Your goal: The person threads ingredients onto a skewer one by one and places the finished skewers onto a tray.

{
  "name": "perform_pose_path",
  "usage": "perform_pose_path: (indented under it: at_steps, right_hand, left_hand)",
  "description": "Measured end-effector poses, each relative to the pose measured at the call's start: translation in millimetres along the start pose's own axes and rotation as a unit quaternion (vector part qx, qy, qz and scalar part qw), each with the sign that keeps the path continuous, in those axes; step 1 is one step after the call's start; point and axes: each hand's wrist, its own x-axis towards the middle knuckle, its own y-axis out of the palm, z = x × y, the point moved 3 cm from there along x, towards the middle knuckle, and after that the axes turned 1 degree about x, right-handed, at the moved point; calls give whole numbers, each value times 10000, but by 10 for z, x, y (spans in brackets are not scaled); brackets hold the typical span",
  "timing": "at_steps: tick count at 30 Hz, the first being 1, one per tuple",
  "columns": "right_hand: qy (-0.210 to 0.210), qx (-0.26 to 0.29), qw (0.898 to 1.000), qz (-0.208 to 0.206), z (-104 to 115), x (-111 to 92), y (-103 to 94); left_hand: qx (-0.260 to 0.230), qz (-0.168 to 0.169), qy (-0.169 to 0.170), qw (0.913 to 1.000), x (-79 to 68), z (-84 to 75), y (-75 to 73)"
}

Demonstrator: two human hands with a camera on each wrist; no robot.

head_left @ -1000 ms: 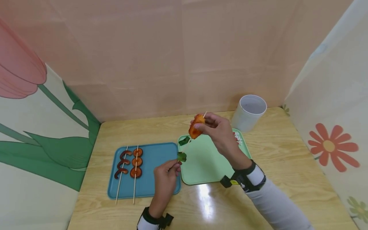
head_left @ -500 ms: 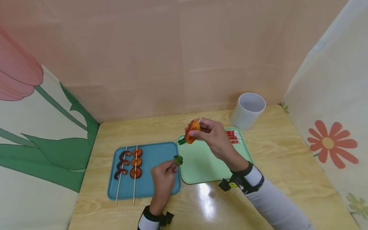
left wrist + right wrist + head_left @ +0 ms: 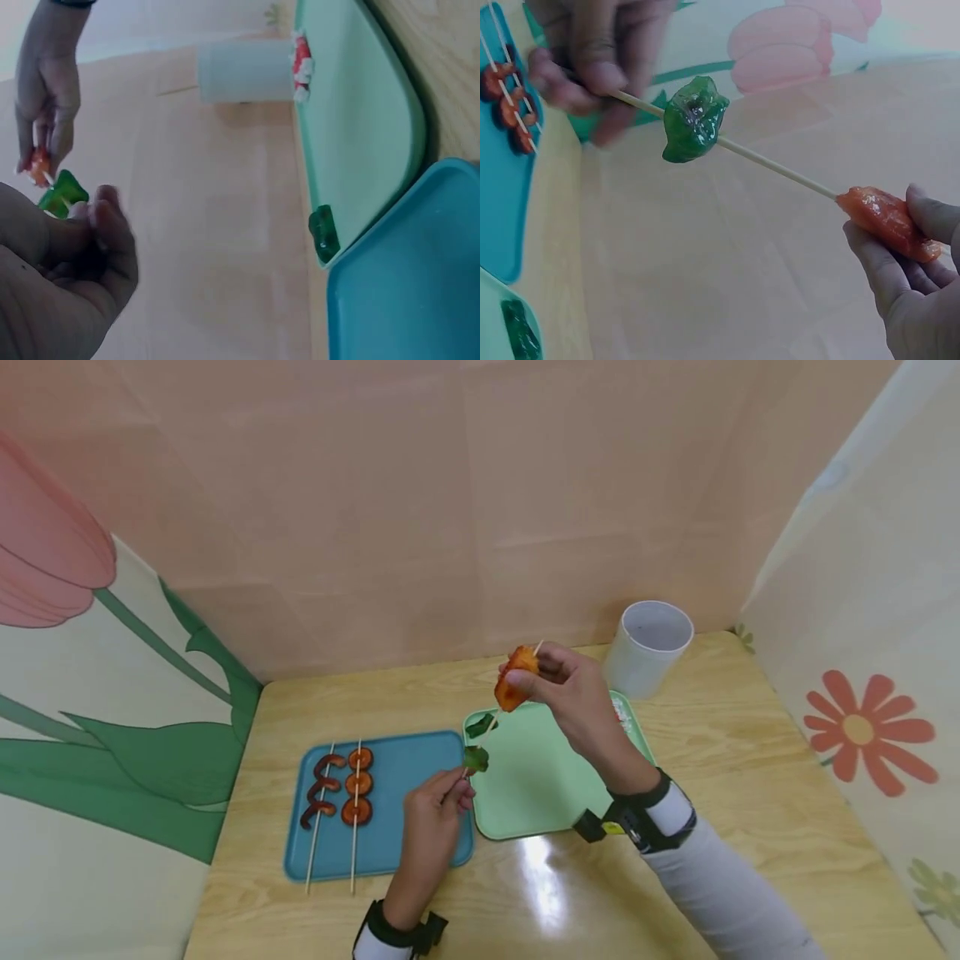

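A wooden skewer (image 3: 780,170) slants between my two hands, carrying a glossy green pepper piece (image 3: 695,120) and, nearer its tip, an orange, browned food piece (image 3: 885,221). My left hand (image 3: 433,818) grips the skewer just below the pepper piece. With thumb and fingers, my right hand (image 3: 581,702) pinches the orange piece, and the skewer's tip pokes out beyond it. Bare stick shows between the two pieces. Both hands are held above the trays. Another green piece (image 3: 481,726) lies in the near-left corner region of the green tray (image 3: 525,810), touching no hand.
On the blue tray (image 3: 420,752) at left lie a skewer of curled brown pieces (image 3: 322,785) and a skewer of round brown slices (image 3: 357,783). Red-and-white sticks (image 3: 301,64) sit at the green tray's far end. A white cup (image 3: 648,647) stands behind it.
Both hands dipped slightly down and left half a second ago, and are now higher and further right with the skewer. The right hand again covers most of the red-and-white sticks.
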Motion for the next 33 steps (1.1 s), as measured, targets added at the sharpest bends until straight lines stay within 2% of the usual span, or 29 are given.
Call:
perform_pose_path:
  at_steps: [5,8,10,15,19,25,28,31,33]
  right_hand:
    - [-66,9,10000,-62,26,10,-18]
    - [-62,86,9999,-40,18,1,6]
    - [-57,129,9999,-22,10,-9,25]
    - [-171,292,9993,137,17,-39,94]
    - [-190,461,9985,217,2,-48,148]
    - [-55,551,9979,349,-82,-67,192]
    - [-89,684,9967,419,-107,-64,207]
    - [-88,705,9965,435,-126,-63,219]
    - [-31,616,9972,416,-140,-67,223]
  left_hand:
    - [62,-130,174,9997,9,10,16]
    - [111,-320,243,9991,6,33,45]
    - [27,-483,153,9987,-6,46,57]
    - [-598,-928,-291,9935,-35,58,54]
    - [-680,-1170,-378,9901,-27,62,40]
    - [-694,-1245,-465,9887,-30,107,50]
    - [-643,-1270,-397,9890,-16,117,47]
    - [-516,-1174,-314,9912,-5,133,38]
    - [-268,-1036,-233,9940,-11,136,22]
